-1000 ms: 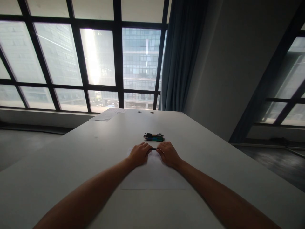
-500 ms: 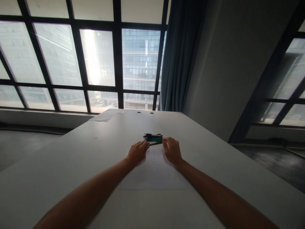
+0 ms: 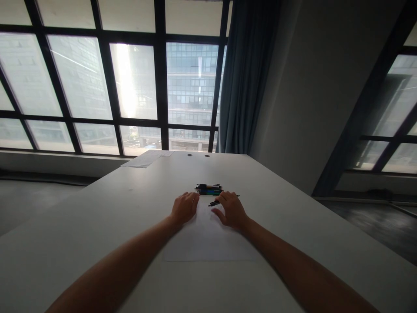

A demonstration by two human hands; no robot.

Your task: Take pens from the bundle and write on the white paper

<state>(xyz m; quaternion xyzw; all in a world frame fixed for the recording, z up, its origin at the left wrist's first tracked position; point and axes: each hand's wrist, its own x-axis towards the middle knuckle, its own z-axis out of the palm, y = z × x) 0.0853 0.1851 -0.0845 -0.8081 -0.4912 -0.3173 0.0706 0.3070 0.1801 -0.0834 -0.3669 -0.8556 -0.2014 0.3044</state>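
My right hand (image 3: pixel 232 208) holds a dark pen (image 3: pixel 213 203) between its fingers, with the thumb held apart below. The pen slants, its far end showing past the knuckles. Beneath it lies a white sheet of paper (image 3: pixel 210 243) with faint marks near the top. My left hand (image 3: pixel 185 208) rests on the sheet's left side, fingers lying close together and no pen in them; their undersides are hidden. Just beyond both hands, several pens (image 3: pixel 208 189) lie side by side in a small group, mostly black, with some blue and green.
The hands work over a long white table (image 3: pixel 137 226). More papers (image 3: pixel 143 159) lie at its far left edge, and two small round dark fittings (image 3: pixel 207 156) sit at the far end. Beyond stand windows and a blue curtain (image 3: pixel 243 87).
The dark pen has come away from the left hand and moved right and nearer, now in the right hand. My left hand has shifted slightly left.
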